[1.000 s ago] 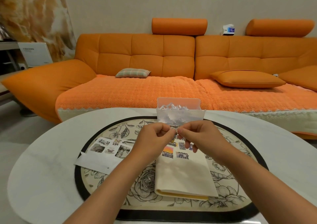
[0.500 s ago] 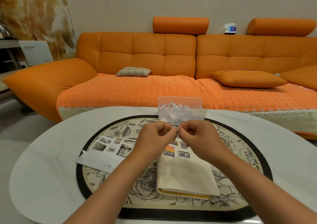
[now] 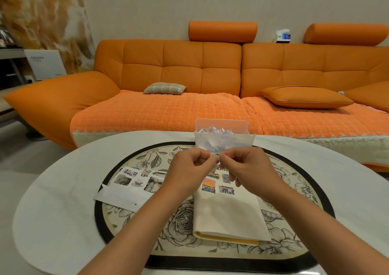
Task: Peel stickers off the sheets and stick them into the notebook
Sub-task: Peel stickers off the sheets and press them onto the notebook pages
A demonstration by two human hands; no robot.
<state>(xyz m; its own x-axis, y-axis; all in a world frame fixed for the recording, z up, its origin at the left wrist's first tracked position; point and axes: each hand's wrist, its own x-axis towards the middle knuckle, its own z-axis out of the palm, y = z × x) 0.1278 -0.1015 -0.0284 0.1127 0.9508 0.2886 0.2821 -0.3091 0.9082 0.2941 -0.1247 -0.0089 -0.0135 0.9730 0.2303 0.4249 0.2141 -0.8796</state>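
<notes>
Both hands meet above the middle of a round white surface (image 3: 52, 211), fingers curled, the left hand (image 3: 189, 169) and right hand (image 3: 246, 167) pinching a small sticker (image 3: 216, 158) between thumbs and forefingers; it is too small to tell its picture. Directly beneath them, toward 6 o'clock, the cream notebook (image 3: 229, 213) lies open on a black-rimmed floral mat (image 3: 185, 224), with several stickers (image 3: 219, 186) stuck along its far edge, partly hidden by the hands. At 9 o'clock of the notebook a sticker sheet (image 3: 136, 179) lies flat on the mat, its near edge overlapped by a white paper sleeve (image 3: 120, 196). At 12 o'clock, just beyond the knuckles, stands a clear plastic box (image 3: 222, 125) holding a heap of white paper scraps (image 3: 214, 141). Behind the surface runs an orange sofa (image 3: 181, 70). A small plaid cushion (image 3: 164, 88) lies on its seat at 11 o'clock, an orange pillow (image 3: 305, 97) at 1 o'clock, and a small blue-and-white box (image 3: 283, 36) sits on the backrest. A white carton (image 3: 45, 64) stands at far 10 o'clock.
</notes>
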